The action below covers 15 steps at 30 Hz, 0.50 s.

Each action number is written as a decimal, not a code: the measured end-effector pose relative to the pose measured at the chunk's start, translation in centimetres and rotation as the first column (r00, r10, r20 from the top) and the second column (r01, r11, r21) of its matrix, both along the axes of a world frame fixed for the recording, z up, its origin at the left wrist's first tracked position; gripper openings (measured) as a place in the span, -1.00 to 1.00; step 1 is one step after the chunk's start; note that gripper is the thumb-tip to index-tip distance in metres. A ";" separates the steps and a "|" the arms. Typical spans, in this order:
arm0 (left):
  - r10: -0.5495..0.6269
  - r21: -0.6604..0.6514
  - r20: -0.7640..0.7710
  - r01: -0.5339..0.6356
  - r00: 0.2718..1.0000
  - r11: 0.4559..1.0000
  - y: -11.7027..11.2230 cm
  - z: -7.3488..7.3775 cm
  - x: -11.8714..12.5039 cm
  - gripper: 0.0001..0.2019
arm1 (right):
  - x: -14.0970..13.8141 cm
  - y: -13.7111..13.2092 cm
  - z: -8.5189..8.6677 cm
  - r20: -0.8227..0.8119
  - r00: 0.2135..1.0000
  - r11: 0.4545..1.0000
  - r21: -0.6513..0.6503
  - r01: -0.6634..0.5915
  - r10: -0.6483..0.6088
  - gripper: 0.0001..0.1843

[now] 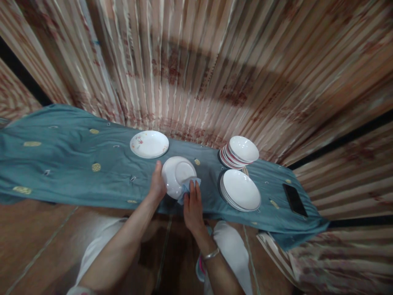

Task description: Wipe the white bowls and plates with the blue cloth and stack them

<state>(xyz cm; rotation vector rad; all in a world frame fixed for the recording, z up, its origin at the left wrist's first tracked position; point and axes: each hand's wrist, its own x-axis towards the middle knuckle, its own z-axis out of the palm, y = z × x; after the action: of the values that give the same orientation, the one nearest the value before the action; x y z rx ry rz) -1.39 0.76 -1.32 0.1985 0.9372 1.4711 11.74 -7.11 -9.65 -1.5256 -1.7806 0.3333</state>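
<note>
Bare arms (123,241) reach up from the bottom of the view, over white pants (230,250). The left hand (157,183) holds a white plate (175,174) by its edge, with the plate's back facing up. Its fingers look close together, but the plate hides their tips, so you cannot tell how tight they grip. The right hand (193,209) presses a blue rag (186,192) on the back of the plate, with its fingers (194,192) together on the rag. A silver bracelet (211,254) sits on that wrist.

Past the held plate, one lone plate (149,144) lies on a blue-green table cloth (61,155). To the right of the held plate are a neat pile of plates (240,190), a leaning pile of red-edged dishes (239,151), and a black phone (294,199).
</note>
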 end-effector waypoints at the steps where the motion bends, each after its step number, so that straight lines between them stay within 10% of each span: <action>1: -0.003 0.001 0.004 0.003 1.000 1.000 0.0 0.0 0.0 -0.44 | -0.2 -0.5 0.0 0.002 1.000 1.000 0.006 0.004 -0.004 -0.40; 15: -0.005 0.048 0.030 0.004 1.000 0.999 0.0 -0.6 0.0 -0.43 | -3.3 -3.7 2.0 0.194 0.976 0.987 0.107 -0.123 0.100 -0.44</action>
<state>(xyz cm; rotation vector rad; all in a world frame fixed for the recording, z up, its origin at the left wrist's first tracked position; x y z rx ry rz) -1.41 0.80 -1.87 0.2128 0.8771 1.4895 8.40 -10.79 -7.65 -1.4151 -2.0016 0.1381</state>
